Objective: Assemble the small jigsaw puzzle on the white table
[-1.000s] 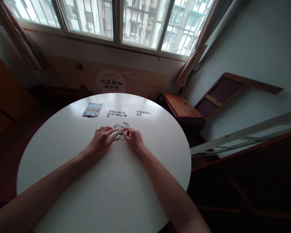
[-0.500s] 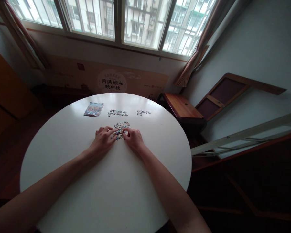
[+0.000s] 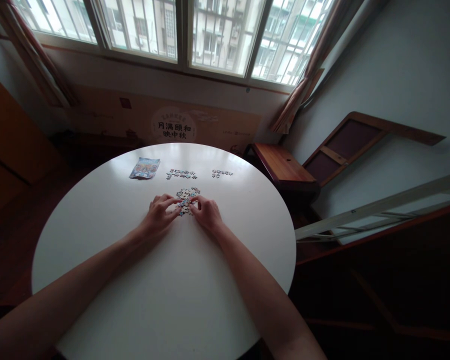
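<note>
A loose heap of small jigsaw puzzle pieces [image 3: 188, 193] lies on the round white table, between my hands and just beyond them. My left hand [image 3: 161, 212] touches the heap's left side, its thumb and index finger stretched out and apart. At the right side my right hand [image 3: 206, 214] has its index finger and thumb curled together at a puzzle piece, which the fingertips partly cover. Farther back, a group of sorted pieces [image 3: 182, 174] lies in rough rows. A smaller group of pieces [image 3: 222, 173] sits to its right.
A colourful printed packet [image 3: 145, 168] lies at the back left of the white table [image 3: 165, 300]. Past the table's right edge stands a wooden bench [image 3: 283, 164]. A wall with a printed banner [image 3: 210, 122] and barred windows is behind.
Both hands stay at the heap. My left fingers have shifted slightly and the thumb and index finger reach a little straighter. The sorted groups and the packet have not moved.
</note>
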A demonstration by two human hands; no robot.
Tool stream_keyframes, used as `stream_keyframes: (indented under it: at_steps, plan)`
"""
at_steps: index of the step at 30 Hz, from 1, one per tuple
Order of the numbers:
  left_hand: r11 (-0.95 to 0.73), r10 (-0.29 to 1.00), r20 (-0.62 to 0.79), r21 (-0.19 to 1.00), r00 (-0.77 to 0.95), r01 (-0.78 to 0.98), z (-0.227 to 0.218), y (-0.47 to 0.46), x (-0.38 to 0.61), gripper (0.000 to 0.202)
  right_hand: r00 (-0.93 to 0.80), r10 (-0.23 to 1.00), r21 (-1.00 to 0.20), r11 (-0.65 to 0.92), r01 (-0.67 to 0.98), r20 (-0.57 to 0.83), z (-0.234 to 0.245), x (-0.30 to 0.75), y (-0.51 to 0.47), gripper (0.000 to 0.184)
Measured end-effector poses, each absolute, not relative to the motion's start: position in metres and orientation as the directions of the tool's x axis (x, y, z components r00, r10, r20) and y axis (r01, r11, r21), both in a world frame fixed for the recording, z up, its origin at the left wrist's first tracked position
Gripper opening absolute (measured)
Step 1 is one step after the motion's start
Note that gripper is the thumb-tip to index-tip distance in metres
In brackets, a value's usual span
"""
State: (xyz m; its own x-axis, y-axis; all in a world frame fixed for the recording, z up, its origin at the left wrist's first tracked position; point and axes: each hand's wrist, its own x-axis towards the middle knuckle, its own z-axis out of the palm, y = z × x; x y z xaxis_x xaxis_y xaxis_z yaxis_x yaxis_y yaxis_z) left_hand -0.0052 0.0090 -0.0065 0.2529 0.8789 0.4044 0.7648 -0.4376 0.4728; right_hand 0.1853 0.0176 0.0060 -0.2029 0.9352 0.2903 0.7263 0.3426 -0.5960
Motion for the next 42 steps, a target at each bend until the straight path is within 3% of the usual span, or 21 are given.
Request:
stream_keyframes:
  at_steps: [4, 12, 29, 33, 42]
  plan:
    - [-0.497, 0.851, 0.452, 0.527, 0.269, 0.689, -0.003, 0.009, -0.005, 0.028, -0.24, 0.923, -0.697, 0.383, 0.605, 0.299, 0.006, 0.183, 0.016, 0.022]
    - [-0.483, 0.857, 0.458, 0.554, 0.237, 0.678, 0.001, 0.008, -0.006, 0.024, -0.296, 0.903, -0.767, 0.423, 0.482, 0.312, 0.0, 0.183, 0.02, 0.025]
    - [-0.541, 0.829, 0.501, 0.608, 0.247, 0.581, -0.002, 0.011, -0.007, 0.02, -0.361, 0.886, -0.806, 0.43, 0.407, 0.29, -0.001, 0.184, 0.021, 0.027]
    - [-0.508, 0.837, 0.523, 0.63, 0.161, 0.587, 0.002, 0.009, -0.006, 0.02, -0.346, 0.891, -0.817, 0.421, 0.394, 0.293, -0.002, 0.184, 0.021, 0.031]
    - [-0.477, 0.858, 0.496, 0.678, 0.131, 0.56, 0.0, 0.009, -0.005, 0.02, -0.329, 0.895, -0.813, 0.421, 0.402, 0.301, -0.007, 0.182, 0.024, 0.021]
